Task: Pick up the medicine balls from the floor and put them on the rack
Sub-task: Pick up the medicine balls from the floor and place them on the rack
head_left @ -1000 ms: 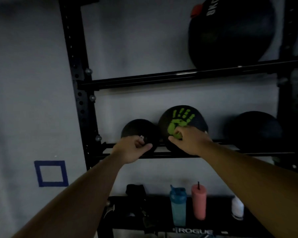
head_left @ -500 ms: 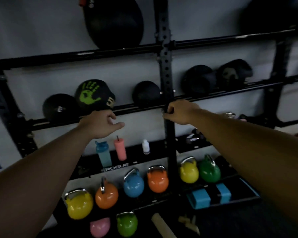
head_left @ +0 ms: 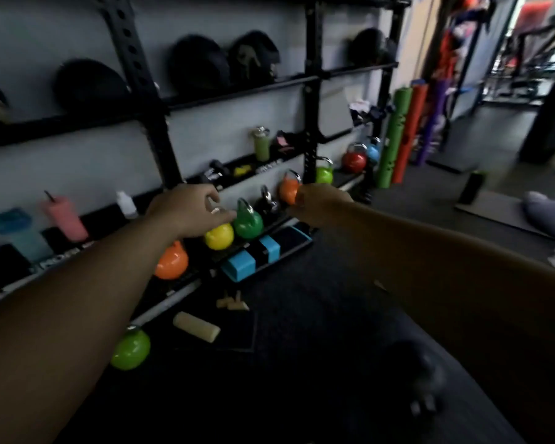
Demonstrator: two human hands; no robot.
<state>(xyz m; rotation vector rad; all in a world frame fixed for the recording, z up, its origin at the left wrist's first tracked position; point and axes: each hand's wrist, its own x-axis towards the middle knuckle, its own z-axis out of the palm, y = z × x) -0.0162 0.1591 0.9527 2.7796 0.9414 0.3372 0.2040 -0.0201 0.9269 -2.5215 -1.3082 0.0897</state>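
Observation:
Several black medicine balls rest on the black rack's middle shelf rail (head_left: pixel 237 87): one (head_left: pixel 90 86) left of the slanted upright, two (head_left: pixel 199 64) (head_left: pixel 255 57) side by side in the middle bay, one (head_left: pixel 370 46) further right. Low at the right, a dark rounded shape (head_left: pixel 410 370) lies on the floor, too blurred to identify for sure. My left hand (head_left: pixel 189 209) is stretched out below the shelf, fingers loosely apart, holding nothing. My right hand (head_left: pixel 321 203) is curled, with nothing in it. Neither hand touches a ball.
Coloured kettlebells (head_left: pixel 247 221) line the bottom shelf, and a green one (head_left: pixel 130 349) sits on the floor. A blue block (head_left: pixel 253 259), a cream roller (head_left: pixel 196 326), bottles (head_left: pixel 64 217), and upright tubes (head_left: pixel 394 136) are nearby. A person's socked foot (head_left: pixel 551 216) rests on a mat at right.
Both hands have come off the handprint ball and the small ball on the shelf. The view has swung right and down, so my hands now hang in front of the kettlebells.

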